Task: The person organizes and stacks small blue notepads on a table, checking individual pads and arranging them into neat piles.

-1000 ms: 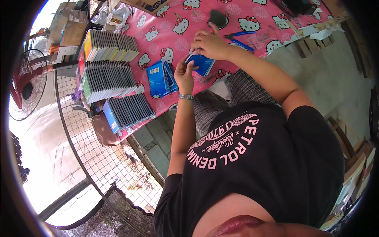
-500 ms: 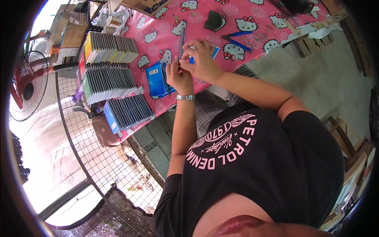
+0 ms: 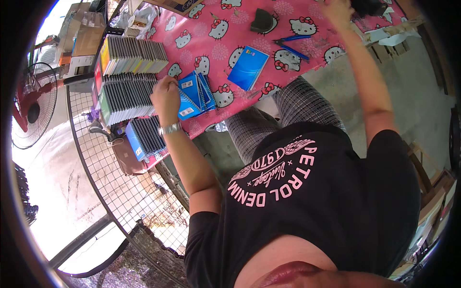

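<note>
At the left of the table, my left hand [image 3: 166, 96] has its fingers curled closed at the edge of a blue spiral notebook [image 3: 188, 91] on a small overlapping pile. The notebook's coil runs slantwise beside the hand. My right hand [image 3: 338, 13] is stretched to the far right, next to dark coils and a dark object [image 3: 369, 6]. Its fingers are blurred and partly cut off by the picture's edge. Between the hands a single blue notebook [image 3: 248, 68] lies flat on the pink tablecloth. Blue-handled pliers [image 3: 293, 45] lie just right of it.
Rows of notebooks [image 3: 132, 93] stand stacked along the table's left side. A dark green curved piece [image 3: 263, 21] sits toward the back, and a cardboard box [image 3: 177, 5] at the far edge. A red fan [image 3: 36, 103] stands left, behind wire mesh [image 3: 105, 168].
My hands have parted from the coil they worked on together. The left went left to the notebook pile; the right reached far right. The single blue notebook is now uncovered.
</note>
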{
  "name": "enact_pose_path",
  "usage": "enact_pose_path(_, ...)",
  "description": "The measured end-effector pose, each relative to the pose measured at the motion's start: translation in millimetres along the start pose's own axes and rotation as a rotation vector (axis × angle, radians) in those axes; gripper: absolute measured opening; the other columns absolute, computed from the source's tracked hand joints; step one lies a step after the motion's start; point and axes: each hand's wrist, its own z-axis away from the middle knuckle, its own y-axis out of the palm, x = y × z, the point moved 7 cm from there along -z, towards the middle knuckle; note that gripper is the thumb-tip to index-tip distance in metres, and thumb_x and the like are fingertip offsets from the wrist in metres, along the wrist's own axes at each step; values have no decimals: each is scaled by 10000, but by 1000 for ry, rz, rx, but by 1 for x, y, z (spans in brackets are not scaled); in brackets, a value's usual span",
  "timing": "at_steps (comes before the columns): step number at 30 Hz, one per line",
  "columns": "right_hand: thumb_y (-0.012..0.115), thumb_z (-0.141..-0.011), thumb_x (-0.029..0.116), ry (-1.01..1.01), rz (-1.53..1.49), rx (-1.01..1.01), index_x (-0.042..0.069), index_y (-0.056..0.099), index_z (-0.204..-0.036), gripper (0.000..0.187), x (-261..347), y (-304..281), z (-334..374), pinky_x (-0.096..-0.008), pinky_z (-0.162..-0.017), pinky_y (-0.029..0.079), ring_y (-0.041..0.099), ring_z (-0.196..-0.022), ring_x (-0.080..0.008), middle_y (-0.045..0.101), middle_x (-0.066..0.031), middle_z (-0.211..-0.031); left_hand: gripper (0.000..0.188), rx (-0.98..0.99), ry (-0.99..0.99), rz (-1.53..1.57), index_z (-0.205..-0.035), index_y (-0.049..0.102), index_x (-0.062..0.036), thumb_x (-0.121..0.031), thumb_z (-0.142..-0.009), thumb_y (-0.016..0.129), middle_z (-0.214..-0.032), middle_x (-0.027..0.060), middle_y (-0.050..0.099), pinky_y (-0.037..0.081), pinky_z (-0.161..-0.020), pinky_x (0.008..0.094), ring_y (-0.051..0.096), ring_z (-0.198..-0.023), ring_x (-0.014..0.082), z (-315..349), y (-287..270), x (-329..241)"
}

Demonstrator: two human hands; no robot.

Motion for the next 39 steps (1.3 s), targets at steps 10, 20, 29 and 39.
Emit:
enact_pose_path(10,630,-800,211,-158,199,391,48,649,-995,255,-91,60,-17,-414,-814,492,593,-949,-302,605,-152,-994,259,-60,482,45,-960,631,-70,-202,-751,706,-1022,125,601,464,-803,440,564,-934,327,37,131,-113)
enact_pose_path(20,626,-736,129,-483,-346,90,7,606,-1114,398,-23,2,-21,-445,-932,460,585,-1031,-353,603,-240,-1092,339,103,518,-127,-1094,588,-71,-148,-767,624,-994,120,609,537,-690,424,613,-846,314,65,173,-130)
enact_pose_path(29,599,-878,106,-460,-1158,845,71,646,-1102,232,156,-40,116,-388,-838,495,618,-1000,-300,650,-126,-1088,281,-43,474,-78,-1081,576,-65,-61,-803,533,-965,149,634,461,-791,471,598,-897,345,41,128,-101)
enact_pose_path(39,630,-822,-13,-426,-1255,736,71,653,-1072,265,187,-40,124,-335,-805,487,595,-938,-235,581,-71,-1010,225,-153,436,-107,-1007,590,-59,-262,-912,568,-933,103,628,395,-851,445,570,-909,302,45,134,-110)
